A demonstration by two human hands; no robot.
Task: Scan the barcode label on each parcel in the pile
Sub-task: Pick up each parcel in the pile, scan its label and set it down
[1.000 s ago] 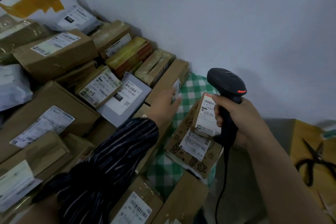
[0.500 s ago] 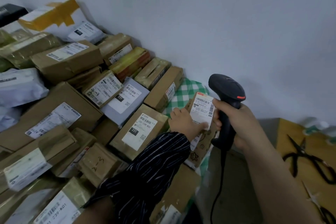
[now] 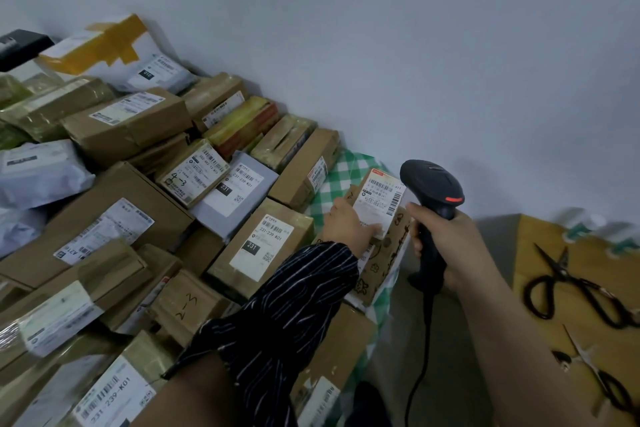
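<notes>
A small brown parcel with a white barcode label (image 3: 380, 202) sits tilted up at the right edge of the pile, on top of a brown box printed with cartoon drawings (image 3: 386, 262). My left hand (image 3: 349, 227) grips this small parcel at its lower left side. My right hand (image 3: 446, 246) holds the handle of a black corded barcode scanner (image 3: 431, 189), whose head sits just right of the label. Many labelled cardboard parcels (image 3: 263, 239) fill the pile to the left.
A green-and-white checked cloth (image 3: 337, 180) lies under the parcels by the white wall. Black scissors (image 3: 575, 288) and a second pair (image 3: 602, 381) lie on a wooden surface at the right. Grey mailer bags (image 3: 38, 173) rest at the far left.
My left hand left the brown box by the wall and took hold of the small labelled parcel, tilting it up toward the scanner. The scanner hand stayed nearly still.
</notes>
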